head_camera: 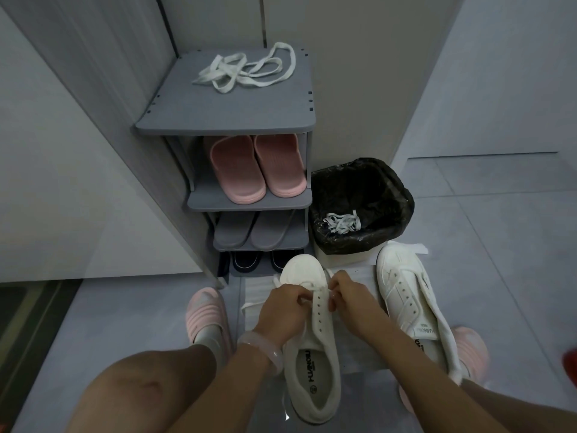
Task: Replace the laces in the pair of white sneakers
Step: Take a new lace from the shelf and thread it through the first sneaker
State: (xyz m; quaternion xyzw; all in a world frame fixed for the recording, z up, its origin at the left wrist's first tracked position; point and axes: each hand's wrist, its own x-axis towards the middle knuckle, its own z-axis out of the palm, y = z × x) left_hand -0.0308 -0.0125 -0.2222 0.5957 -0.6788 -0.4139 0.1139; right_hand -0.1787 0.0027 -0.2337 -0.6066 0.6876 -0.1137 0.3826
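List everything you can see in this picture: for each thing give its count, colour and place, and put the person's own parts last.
sneakers: two, white; one under the hands, one to its right on the floor
loose laces: white, top of the shoe rack
binned laces: white, inside the black-lined bin
pink slippers: pair, upper shelf
grey slippers: pair, middle shelf
dark shoes: pair, bottom
left hand: pinches lace at the eyelets
right hand: pinches lace opposite
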